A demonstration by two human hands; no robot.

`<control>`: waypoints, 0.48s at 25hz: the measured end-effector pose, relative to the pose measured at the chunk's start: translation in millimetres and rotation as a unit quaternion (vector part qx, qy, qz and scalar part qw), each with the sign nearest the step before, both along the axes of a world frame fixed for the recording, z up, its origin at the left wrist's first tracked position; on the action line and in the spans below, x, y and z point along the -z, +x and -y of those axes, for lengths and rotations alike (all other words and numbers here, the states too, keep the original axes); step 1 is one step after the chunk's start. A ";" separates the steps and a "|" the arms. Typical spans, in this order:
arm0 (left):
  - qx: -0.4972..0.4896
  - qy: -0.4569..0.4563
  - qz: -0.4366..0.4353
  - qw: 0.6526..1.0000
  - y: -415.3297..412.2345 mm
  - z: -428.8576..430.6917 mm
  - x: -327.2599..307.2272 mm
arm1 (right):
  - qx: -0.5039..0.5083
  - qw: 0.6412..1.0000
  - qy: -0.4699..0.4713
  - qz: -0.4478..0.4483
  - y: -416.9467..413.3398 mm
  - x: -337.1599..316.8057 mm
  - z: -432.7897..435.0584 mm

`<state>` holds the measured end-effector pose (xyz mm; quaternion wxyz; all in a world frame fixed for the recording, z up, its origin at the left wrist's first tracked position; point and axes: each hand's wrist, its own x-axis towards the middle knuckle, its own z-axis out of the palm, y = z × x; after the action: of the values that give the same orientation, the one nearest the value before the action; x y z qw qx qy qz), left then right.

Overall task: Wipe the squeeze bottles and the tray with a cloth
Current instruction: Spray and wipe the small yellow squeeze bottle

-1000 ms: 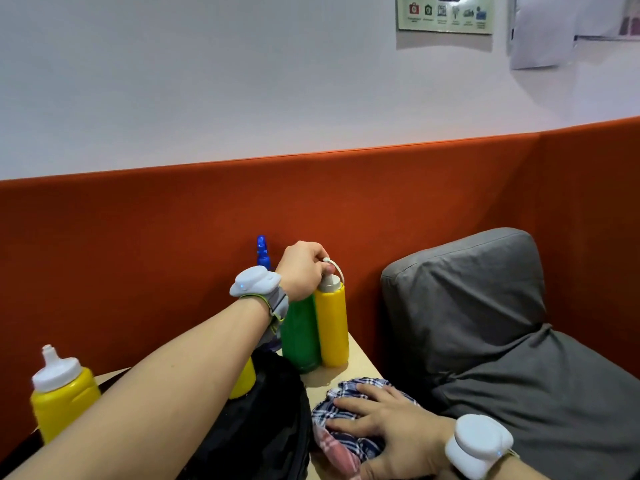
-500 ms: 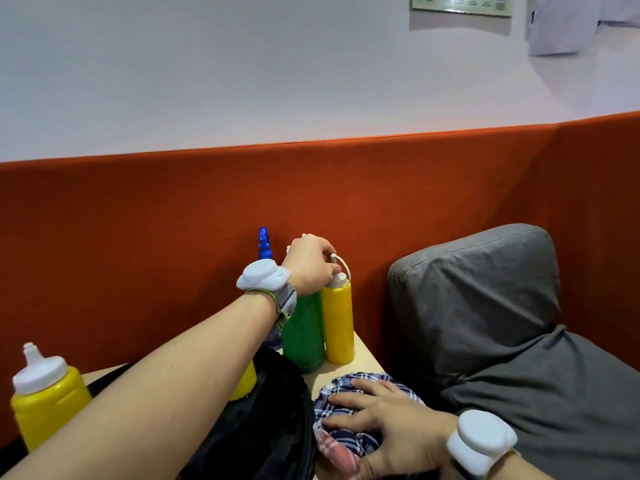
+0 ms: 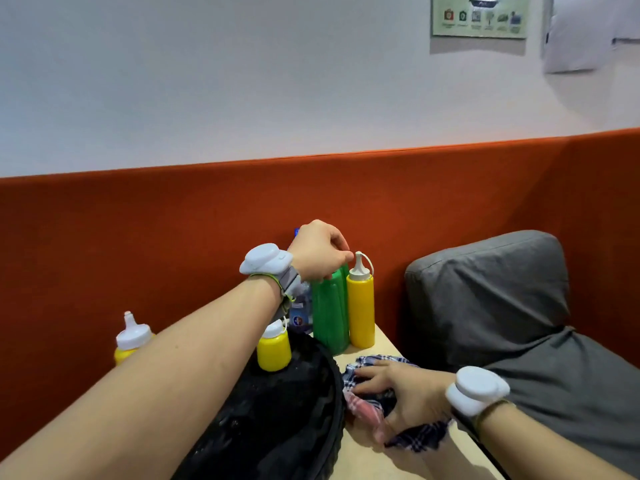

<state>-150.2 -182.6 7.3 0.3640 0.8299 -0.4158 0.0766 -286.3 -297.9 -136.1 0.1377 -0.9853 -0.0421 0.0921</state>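
Note:
My left hand (image 3: 318, 252) reaches over the black tray (image 3: 277, 420) and closes around the top of the tall green squeeze bottle (image 3: 329, 317), hiding its cap. A tall yellow squeeze bottle (image 3: 361, 306) with a white nozzle stands touching the green one on its right, on the table. A short yellow bottle (image 3: 273, 349) stands at the tray's far edge. Another yellow bottle (image 3: 131, 341) shows at the left behind my forearm. My right hand (image 3: 401, 393) presses on and grips the bunched checked cloth (image 3: 367, 363) on the table, right of the tray.
A clear bottle with a blue label (image 3: 299, 317) stands behind my left wrist against the orange padded wall (image 3: 138, 237). A grey cushion (image 3: 502, 306) lies right of the table. The table's right edge (image 3: 388, 337) runs close by the bottles and cloth.
My left hand has shifted left off the yellow bottle's cap, which now shows, onto the green bottle's top. My right hand has gathered the cloth tighter. The view has shifted.

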 end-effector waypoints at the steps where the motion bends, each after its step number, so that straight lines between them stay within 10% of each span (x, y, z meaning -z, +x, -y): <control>1: -0.005 0.015 0.020 1.000 -2.1 -7.6 -4.1 | 0.000 1.000 0.000 0.003 -2.0 -6.1 -2.4; 12: -0.148 0.165 -0.016 0.975 42.4 -92.0 59.9 | 0.106 0.981 0.025 0.162 29.2 -49.2 -39.9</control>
<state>-107.8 -90.5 -52.6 0.2137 0.9320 -0.2892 0.0467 -257.1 -258.0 -86.9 0.1630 -0.9822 0.0382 -0.0849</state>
